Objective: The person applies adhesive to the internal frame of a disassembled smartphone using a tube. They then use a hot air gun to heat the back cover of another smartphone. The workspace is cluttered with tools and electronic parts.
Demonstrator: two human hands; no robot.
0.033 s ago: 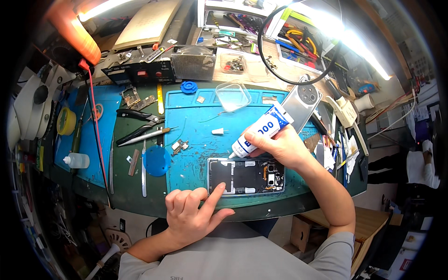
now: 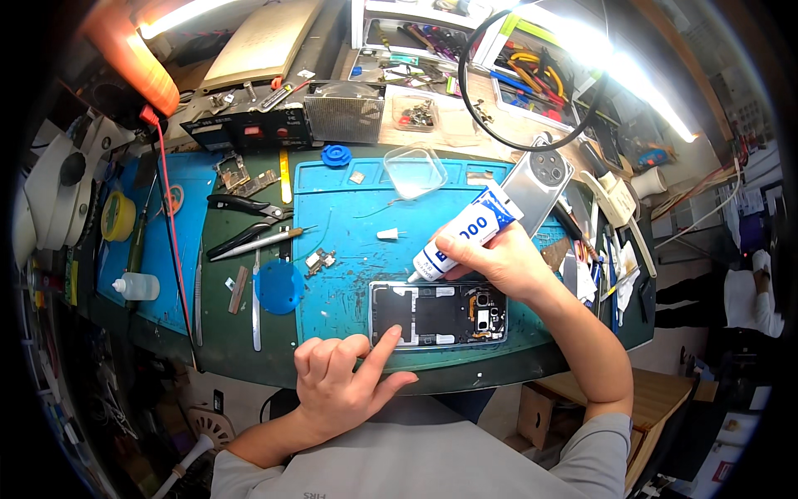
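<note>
My right hand (image 2: 507,258) is closed around a white and blue tube (image 2: 465,234), tilted so its nozzle (image 2: 413,277) is at the top left edge of an opened phone (image 2: 440,313). The phone lies horizontally with its dark inside parts showing. My left hand (image 2: 345,387) holds nothing; its index finger is stretched onto the phone's lower left part, with the thumb apart and the other fingers bent. A silver back panel (image 2: 540,187) with camera rings lies behind the tube. A small white cap (image 2: 387,234) lies on the blue mat (image 2: 341,208), above the phone.
Pliers (image 2: 237,205), a clear box (image 2: 416,175), a blue disc (image 2: 278,287) and a small bottle (image 2: 137,287) lie around. A microscope (image 2: 58,183) stands left, tool trays (image 2: 532,75) at the back. Another person (image 2: 748,295) is at the far right.
</note>
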